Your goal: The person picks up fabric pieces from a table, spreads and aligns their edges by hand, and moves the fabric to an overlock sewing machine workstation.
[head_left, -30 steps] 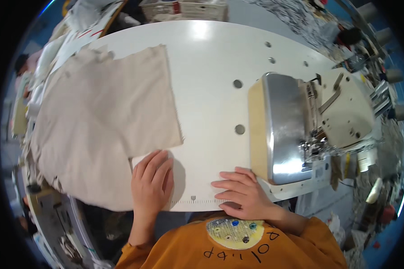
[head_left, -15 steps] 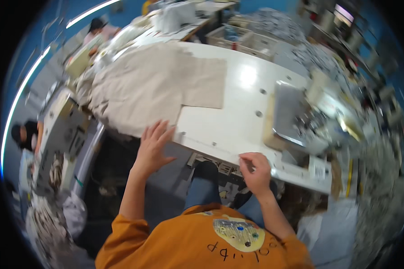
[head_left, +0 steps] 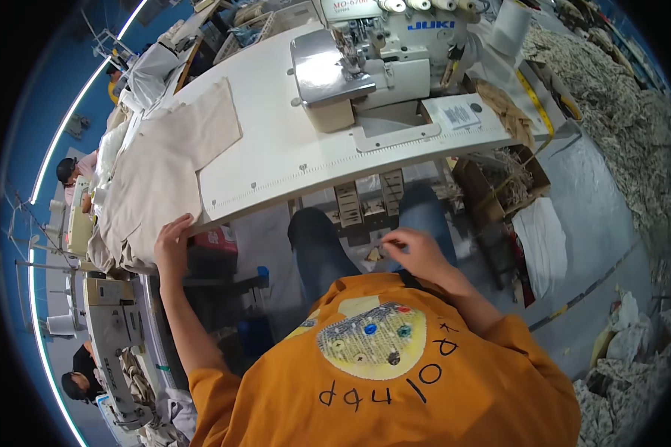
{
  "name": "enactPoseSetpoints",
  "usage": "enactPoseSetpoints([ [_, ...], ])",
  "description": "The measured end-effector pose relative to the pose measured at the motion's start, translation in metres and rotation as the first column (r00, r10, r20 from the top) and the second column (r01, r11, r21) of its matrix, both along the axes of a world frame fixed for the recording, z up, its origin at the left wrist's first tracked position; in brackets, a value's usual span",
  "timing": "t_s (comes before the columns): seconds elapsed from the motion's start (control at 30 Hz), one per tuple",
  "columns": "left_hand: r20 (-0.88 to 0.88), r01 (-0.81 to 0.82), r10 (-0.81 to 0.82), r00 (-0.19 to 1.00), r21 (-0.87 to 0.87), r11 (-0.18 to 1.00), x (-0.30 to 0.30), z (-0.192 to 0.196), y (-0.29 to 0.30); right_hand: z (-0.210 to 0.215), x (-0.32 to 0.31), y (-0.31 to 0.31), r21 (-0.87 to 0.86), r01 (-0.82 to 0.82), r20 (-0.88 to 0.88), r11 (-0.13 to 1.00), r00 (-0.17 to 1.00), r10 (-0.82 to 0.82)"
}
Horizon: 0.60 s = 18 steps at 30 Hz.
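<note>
Sitting back from the white table, the person in the orange shirt had both hands down near the table's near edge. The left hand was at the near left corner, fingers spread and bent, fingertips resting on the beige cloth right where it hung over the edge. Didn't look like a proper pinch, more like touching it, though honestly I couldn't tell for sure from that angle. The cloth itself lay flat over the left part of the table, with more of it piled and draping off the far left side.

The right hand was lower, under the table's edge and over the knees in blue jeans. Fingers were curled in loosely, thumb and forefinger close together, maybe on something tiny, too small to make out.

The sewing machine sat on the far right part of the table, well apart from both hands. A cardboard box stood on the floor to the right, with white cloth beside it.
</note>
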State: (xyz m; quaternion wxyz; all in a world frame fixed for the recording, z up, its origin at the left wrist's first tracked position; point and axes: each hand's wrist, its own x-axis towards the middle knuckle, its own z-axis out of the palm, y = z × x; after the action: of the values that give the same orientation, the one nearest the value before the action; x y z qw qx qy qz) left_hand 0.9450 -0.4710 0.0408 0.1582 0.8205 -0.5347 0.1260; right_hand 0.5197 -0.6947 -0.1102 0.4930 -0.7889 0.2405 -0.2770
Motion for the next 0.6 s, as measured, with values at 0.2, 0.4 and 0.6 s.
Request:
enactPoseSetpoints([
  [0.2,0.035,-0.114,0.115,0.993,-0.036,0.993,0.010,-0.001,0.000,-0.045,-0.052,0.000,0.322,0.240,-0.049,0.916,0.970,-0.237],
  [0.4,0.143,-0.124,0.158,0.977,-0.223,0.967,-0.015,0.008,-0.022,-0.022,-0.027,-0.001,0.218,0.114,-0.082,0.969,0.992,-0.098],
  [0.6,-0.024,0.172,-0.188,0.982,-0.305,0.936,-0.118,0.034,-0.058,0.019,0.034,0.006,0.448,-0.181,0.048,0.876,0.983,0.179],
])
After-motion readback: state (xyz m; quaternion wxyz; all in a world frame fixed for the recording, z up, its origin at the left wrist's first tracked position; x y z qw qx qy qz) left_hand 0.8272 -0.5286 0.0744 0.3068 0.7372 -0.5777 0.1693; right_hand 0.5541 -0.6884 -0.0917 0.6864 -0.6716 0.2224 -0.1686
